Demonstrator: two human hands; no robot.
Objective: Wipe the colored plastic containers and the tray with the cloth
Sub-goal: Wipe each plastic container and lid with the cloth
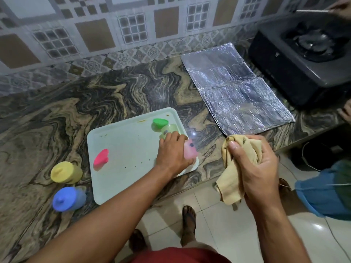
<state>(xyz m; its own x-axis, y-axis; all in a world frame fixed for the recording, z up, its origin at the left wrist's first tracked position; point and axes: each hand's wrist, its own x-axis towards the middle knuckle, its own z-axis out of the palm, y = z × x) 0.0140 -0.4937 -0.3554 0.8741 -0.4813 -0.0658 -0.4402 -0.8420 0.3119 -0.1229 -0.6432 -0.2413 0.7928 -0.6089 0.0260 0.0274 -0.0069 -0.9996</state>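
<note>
**Hands poised to wipe the pink container**

Tray (pixel 121 141), pale and speckled with stains, sits on the marble counter (pixel 57 111). Right hand (pixel 254 164) clutches the bunched tan cloth (pixel 230 179). Left hand (pixel 173 152) curls around the translucent pink container (pixel 190 152) at the tray's right edge. Likely next: lifting it to the cloth.

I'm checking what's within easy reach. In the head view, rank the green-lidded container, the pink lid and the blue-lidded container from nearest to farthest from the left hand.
From the left hand:
1. Green-lidded container, just beyond the fingers, on the tray's far right.
2. Pink lid, on the tray's left side.
3. Blue-lidded container, off the tray, on the counter's near left.
</note>
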